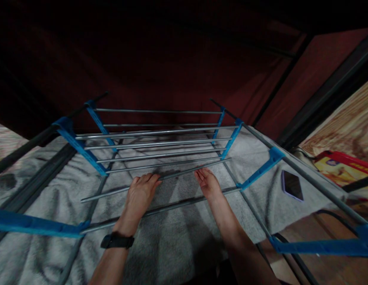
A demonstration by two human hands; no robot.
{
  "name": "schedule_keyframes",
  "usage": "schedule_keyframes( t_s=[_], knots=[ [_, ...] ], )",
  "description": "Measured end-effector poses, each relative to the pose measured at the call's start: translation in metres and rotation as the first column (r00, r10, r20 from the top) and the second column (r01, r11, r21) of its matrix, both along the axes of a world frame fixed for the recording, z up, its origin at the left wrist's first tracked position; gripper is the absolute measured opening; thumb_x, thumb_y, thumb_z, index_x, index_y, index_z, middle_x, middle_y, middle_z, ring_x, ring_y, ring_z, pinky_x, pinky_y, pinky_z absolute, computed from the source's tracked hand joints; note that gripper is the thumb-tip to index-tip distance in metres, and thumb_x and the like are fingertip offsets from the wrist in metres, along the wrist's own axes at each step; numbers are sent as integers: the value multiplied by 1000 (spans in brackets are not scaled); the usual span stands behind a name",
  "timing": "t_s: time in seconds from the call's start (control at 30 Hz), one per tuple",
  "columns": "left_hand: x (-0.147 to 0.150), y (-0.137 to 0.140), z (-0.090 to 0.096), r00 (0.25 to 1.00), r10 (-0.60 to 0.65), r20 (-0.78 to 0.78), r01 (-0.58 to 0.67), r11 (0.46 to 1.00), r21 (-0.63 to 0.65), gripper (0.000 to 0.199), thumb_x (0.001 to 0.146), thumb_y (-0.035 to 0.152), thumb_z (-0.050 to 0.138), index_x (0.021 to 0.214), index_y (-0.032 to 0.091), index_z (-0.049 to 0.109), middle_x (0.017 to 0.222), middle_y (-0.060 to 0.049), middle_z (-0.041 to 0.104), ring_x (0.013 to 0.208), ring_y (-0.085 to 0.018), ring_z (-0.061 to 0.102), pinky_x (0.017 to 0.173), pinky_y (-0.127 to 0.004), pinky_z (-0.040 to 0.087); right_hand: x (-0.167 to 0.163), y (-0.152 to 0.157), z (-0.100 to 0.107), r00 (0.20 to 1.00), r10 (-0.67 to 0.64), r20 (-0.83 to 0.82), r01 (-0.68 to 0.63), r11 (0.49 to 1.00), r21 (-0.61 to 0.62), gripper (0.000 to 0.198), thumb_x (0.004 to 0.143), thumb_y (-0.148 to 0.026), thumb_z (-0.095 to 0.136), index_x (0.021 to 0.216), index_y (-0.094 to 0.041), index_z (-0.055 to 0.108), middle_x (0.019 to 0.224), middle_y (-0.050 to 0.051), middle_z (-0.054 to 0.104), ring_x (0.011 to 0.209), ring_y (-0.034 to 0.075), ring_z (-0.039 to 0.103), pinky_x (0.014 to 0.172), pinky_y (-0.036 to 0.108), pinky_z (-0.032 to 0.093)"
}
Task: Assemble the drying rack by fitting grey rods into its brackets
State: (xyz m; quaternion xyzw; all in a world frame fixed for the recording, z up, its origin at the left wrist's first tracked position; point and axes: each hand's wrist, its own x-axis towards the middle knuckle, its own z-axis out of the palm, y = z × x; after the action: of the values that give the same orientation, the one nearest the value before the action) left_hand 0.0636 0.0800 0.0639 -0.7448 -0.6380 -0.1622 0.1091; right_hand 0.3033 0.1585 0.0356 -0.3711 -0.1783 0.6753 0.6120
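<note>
The left hand point(142, 189) is closed over a loose grey rod point(178, 173), back of the hand up, while the right hand point(208, 182) is half curled with its fingertips right by the same rod; from where I stand, I can't make out whether they grip it. Behind everything hangs a big dark red cloth point(160, 59). Below it a rumpled grey blanket point(178, 233) spreads out, and on that sits a rack point(157, 143) of metal tubes, its crossbars running between blue brackets point(258, 173). Several bars are fitted in the far part, and one spans the nearer pair of brackets, under the forearms. Over on the right there's a wood-grained surface point(347, 118). The loose rod lies slantwise within the rack, between the far bars and that nearer one, its left end closer to the person and its right end beside the foot of a far bracket. By the wood-grained surface is a red and yellow box point(341, 168). A phone point(292, 185) lies on the blanket, outside the rack's right side. A black wristband point(117, 240) circles the left wrist.
</note>
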Motion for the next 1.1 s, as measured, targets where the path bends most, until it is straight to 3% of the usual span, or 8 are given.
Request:
schedule_keyframes(
  t_s=[0.33, 0.83, 1.1],
  knots=[
    [-1, 0, 1, 1000, 7, 23, -6, 1000, -21, 34, 99, 37, 35, 108, 22, 65, 95, -8, 70, 86, -24, 64, 78, -37, 43, -3, 6, -7, 999, -20, 27, 20, 1000, -16, 13, 75, -23, 72, 76, -26, 60, 73, -4, 70, 80, 15, 68, 80, 29, 57],
    [0, 1, -6, 1000, -19, 5, 19, 999, -34, 32, 99, 31, 37, 113, 22, 64, 101, -7, 71, 92, -24, 66, 80, -38, 44, -1, 10, -1, 998, -41, -56, 39, 999, -32, 17, 71, -14, 75, 80, -23, 65, 78, -3, 73, 76, 13, 70, 70, 23, 59],
    [1, -2, -4, 999, 2, 51, 0, 999, -38, 29, 98, 33, 40, 111, 20, 62, 101, -7, 73, 89, -24, 68, 82, -38, 47, 0, 11, -3, 993, -64, -101, 62, 998, -21, 13, 74, -10, 72, 76, -21, 65, 78, -2, 74, 76, 11, 70, 73, 22, 59]
  ],
)
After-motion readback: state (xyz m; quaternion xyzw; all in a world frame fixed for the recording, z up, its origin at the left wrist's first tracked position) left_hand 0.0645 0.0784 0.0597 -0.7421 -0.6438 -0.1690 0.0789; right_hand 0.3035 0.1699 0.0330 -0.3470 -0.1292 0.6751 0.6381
